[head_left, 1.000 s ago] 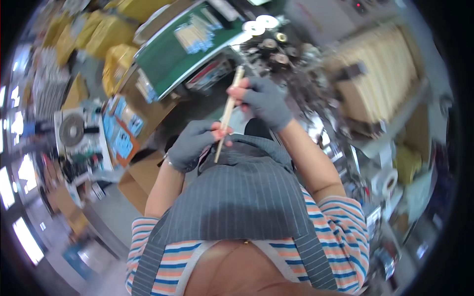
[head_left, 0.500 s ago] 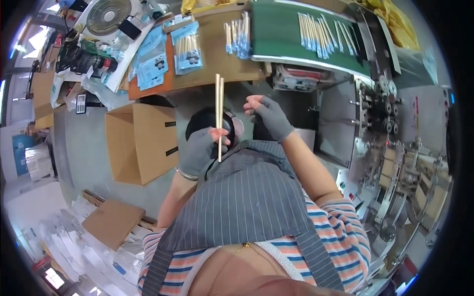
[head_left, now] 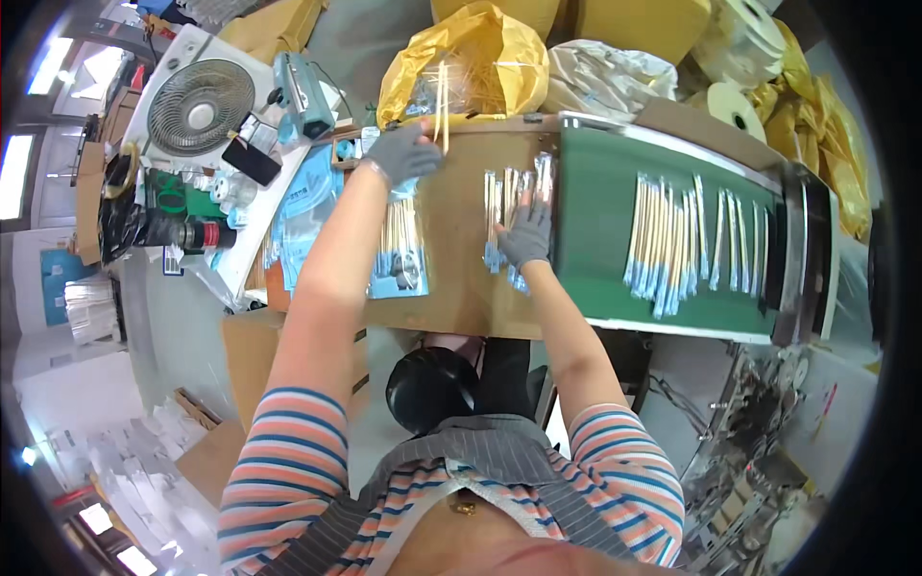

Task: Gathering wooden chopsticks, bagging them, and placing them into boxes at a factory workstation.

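My left hand [head_left: 403, 156], in a grey fingerless glove, is closed on a pair of bare wooden chopsticks [head_left: 442, 101]. They stand roughly upright above the table's far edge, their tips in front of an open yellow bag [head_left: 403, 77]. My right hand [head_left: 528, 235], gloved the same way, rests on wrapped chopsticks [head_left: 492, 206] at the right part of the brown table. Its fingers stretch out over the packs and hide some of them. Close to my left forearm lies a clear packet of chopsticks [head_left: 401, 240] with a blue lower end.
On the green conveyor belt [head_left: 595, 259] at right lie several wrapped chopsticks [head_left: 663, 240]. Blue bags [head_left: 312, 197], a phone [head_left: 252, 161] and a fan [head_left: 202, 110] are at left. Behind the belt stand film rolls [head_left: 735, 108]. Below the table are a cardboard box [head_left: 248, 350] and a black round seat [head_left: 427, 389].
My left hand has carried the chopsticks from above my lap to the table's far edge. My right hand has moved forward onto the wrapped chopsticks. The view has shifted forward.
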The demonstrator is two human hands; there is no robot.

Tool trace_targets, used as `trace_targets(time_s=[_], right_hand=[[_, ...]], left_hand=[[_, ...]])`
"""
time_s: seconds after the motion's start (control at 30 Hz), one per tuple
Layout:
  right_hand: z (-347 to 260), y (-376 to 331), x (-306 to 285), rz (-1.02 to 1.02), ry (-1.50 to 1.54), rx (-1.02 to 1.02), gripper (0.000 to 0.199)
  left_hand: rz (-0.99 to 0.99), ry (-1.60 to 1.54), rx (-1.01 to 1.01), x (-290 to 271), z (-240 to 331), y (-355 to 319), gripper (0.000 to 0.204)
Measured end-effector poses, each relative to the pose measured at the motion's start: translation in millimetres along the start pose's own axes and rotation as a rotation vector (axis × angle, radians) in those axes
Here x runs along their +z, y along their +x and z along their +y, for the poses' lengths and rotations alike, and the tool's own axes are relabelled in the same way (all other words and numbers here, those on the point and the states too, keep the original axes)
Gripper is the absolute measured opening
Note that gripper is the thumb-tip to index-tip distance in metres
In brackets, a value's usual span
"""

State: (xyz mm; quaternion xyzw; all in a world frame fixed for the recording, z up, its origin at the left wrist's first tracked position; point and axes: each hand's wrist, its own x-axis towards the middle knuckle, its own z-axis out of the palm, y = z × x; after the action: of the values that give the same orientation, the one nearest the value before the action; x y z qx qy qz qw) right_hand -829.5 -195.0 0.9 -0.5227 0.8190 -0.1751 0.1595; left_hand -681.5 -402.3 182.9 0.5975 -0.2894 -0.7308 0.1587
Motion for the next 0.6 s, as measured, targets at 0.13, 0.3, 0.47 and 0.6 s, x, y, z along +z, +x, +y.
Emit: trace_targets(time_s=[0.13,0.3,0.47,0.6], right_hand=[[9.1,41.7,34.6,0.064,0.392,0.279,0.088],[10.6,50.1,25.6,0.233,0.422,0.068,0.101],[3.2,52.7,27.8,0.053,0.384,0.519,0.109],[-26.6,39.1,12.0,-0.090,0.186,0.564,0.094]], left_hand=[[0.181,1.304,0.577,-51.8,-16.8,108.8,0.023],[-0.003,0.912,0.344,-70.8,-162.6,114.8,0.039],[0.213,0.636,0.399,-44.3,-221.9,139.2,0.047],[-0.082,0.246,0.017,-5.6,-202.9,137.2,0.047]])
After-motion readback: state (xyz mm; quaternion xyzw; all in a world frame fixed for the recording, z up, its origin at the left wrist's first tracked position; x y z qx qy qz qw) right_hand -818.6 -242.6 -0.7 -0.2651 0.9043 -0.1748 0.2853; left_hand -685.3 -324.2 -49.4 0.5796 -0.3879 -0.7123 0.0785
